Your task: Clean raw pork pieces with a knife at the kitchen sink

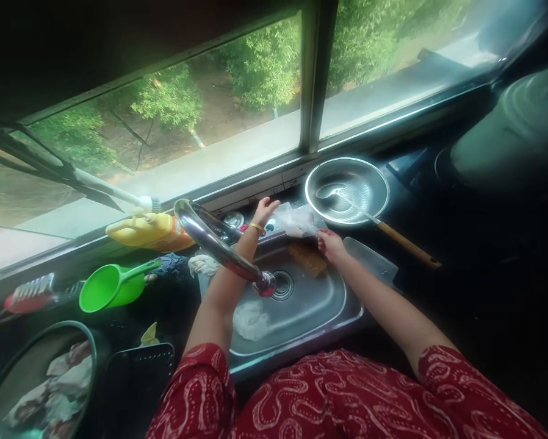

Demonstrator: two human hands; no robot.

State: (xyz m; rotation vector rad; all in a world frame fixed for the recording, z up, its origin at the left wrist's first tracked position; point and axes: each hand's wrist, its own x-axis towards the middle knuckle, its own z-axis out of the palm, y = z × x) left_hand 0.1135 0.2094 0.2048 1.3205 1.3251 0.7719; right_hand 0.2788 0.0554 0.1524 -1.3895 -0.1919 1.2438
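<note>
While both arms reach over the stainless steel sink basin (301,311), the left hand (263,211) rests with fingers spread flat at the far rim of that sink, closed on nothing, and the right hand (331,245) pinches the near edge of a crumpled clear plastic bag (296,221) lying on the same far rim, just beside a brownish scrubbing pad (308,258) inside the sink. A slack pinch on thin film could let the bag slide down into the sink toward the round drain (282,285) and get soaked. Beyond the sink's right corner, a round steel mesh strainer (347,189) with a long wooden-handled ladle (384,228) laid across it sits close to the bag; a quick tug could catch the ladle and tip it off the dark tabletop (461,256). The curved chrome tap (219,244) arches over the sink against the left forearm, so a hasty pull back might knock it. Left of the sink, a yellow bottle (148,231) and a green plastic scoop (113,285) lie well apart from the hands.
</note>
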